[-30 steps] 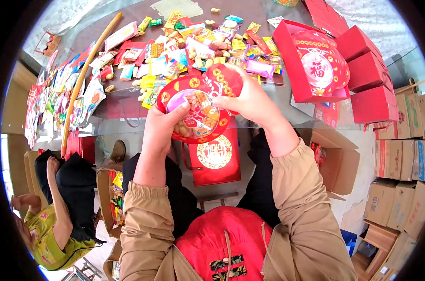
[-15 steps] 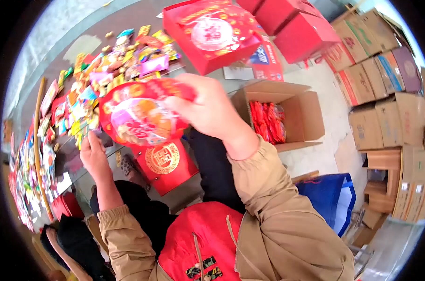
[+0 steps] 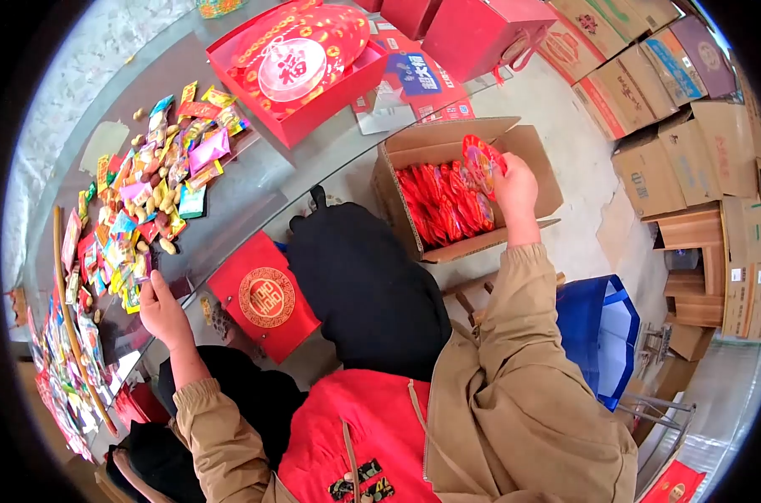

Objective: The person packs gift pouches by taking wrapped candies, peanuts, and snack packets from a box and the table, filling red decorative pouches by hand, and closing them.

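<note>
My right hand grips the top of a red candy bag, which has a partly clear front. The bag hangs over an open cardboard carton, where several similar red bags lie packed together. My left hand is at the near edge of the glass table, beside a heap of wrapped sweets and peanuts. Its fingers are pressed together at the tips; what they hold, if anything, is too small to make out.
A red box of flat red bags stands on the table. Below its edge is a red gift box. A wooden stick borders more sweets at left. Stacked cartons and a blue bag are at right.
My right hand has carried the filled candy bag from above the table rightward to the carton. The left hand stays near the sweets. The view has shifted to the right.
</note>
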Available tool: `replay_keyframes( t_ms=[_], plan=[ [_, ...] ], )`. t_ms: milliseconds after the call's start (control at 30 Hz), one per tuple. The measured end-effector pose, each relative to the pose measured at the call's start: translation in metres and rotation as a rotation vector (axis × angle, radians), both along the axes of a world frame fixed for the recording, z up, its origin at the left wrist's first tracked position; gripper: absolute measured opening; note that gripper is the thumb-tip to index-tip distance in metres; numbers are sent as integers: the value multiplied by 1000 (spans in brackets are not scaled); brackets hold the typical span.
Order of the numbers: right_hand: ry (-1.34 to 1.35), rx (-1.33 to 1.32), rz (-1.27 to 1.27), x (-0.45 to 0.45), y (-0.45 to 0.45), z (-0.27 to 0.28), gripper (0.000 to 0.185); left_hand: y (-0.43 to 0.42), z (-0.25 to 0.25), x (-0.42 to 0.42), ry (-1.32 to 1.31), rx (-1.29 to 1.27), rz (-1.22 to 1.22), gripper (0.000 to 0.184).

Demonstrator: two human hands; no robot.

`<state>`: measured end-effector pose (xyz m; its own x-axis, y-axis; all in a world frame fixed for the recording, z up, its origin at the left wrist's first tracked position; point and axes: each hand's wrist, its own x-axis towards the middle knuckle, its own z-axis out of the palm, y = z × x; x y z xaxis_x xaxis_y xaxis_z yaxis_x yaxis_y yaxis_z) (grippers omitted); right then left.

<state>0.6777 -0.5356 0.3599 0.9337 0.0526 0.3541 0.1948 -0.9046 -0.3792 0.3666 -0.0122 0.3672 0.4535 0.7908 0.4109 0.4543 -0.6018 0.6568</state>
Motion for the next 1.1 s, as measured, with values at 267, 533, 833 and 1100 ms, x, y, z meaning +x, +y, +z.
replay_keyframes(
  t_ms=[267,533,833,1100],
  plan=[
    [39,-223,-91,75,-45,-74,28,1,-7,2,13,-25,2,47],
    [118,296,-179,84,-50,-120,40,1,-5,6,53,46,41,49],
    [-11,1008,23,60,31,-16,29,5,-8,-3,90,84,-5,40],
    [-579,841,1120,-88,155,228,51,-102,12,-65,65,-297,-309,23]
  ],
)
